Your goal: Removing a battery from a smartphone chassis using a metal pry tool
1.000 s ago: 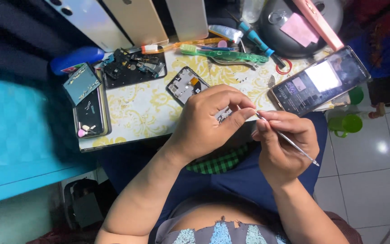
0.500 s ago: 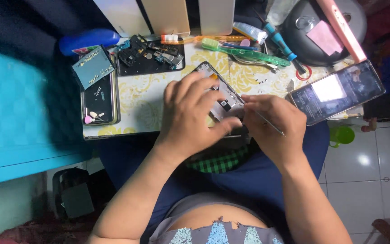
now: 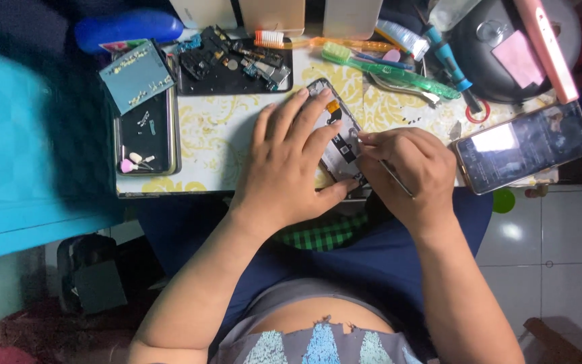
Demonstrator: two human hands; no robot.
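Observation:
An opened phone (image 3: 340,138) with its back off lies on the small table with the yellow-patterned cloth (image 3: 213,131). My left hand (image 3: 291,165) lies flat over the phone's left side and pins it down, thumb against its lower edge. My right hand (image 3: 409,172) pinches thin metal tweezers (image 3: 392,176), with its fingertips over the phone's exposed inner parts. Where the tweezers' tip ends is hidden by my fingers.
A black tray of phone parts (image 3: 234,61) and a dark tray with small bits (image 3: 146,131) sit at the left. A lit phone (image 3: 523,145), toothbrushes (image 3: 392,67), a screwdriver (image 3: 449,64) and a round black device (image 3: 506,47) are at the right. A blue cabinet (image 3: 15,155) stands left.
Both hands have lowered the opened phone from in front of my body onto the table. My left hand now lies flat on it; the right hand has moved over its inner parts.

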